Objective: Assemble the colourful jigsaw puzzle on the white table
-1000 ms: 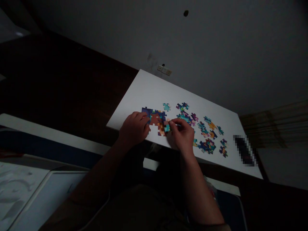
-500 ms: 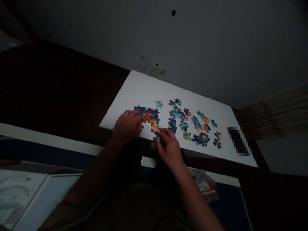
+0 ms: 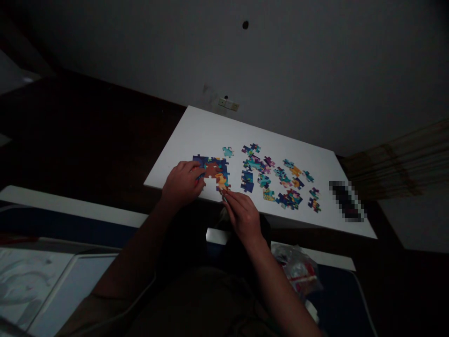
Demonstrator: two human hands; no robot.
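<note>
A joined patch of colourful jigsaw pieces (image 3: 212,170) lies near the front left corner of a white board (image 3: 210,131). My left hand (image 3: 182,184) rests curled on the patch's left edge, its fingertips pressing on the pieces. My right hand (image 3: 242,214) is at the patch's lower right corner, fingers pinched together on a small piece that is mostly hidden. Several loose pieces (image 3: 277,180) lie scattered to the right of the patch.
A blurred-out dark object (image 3: 346,201) lies near the board's right edge. A crumpled plastic bag (image 3: 298,269) sits by my right forearm. A wall socket (image 3: 228,104) is behind the board. Dark floor surrounds the board; a pale surface (image 3: 38,285) is at the lower left.
My right hand moved left and down from beside the loose pieces to the lower right corner of the joined patch. My left hand stayed on the patch.
</note>
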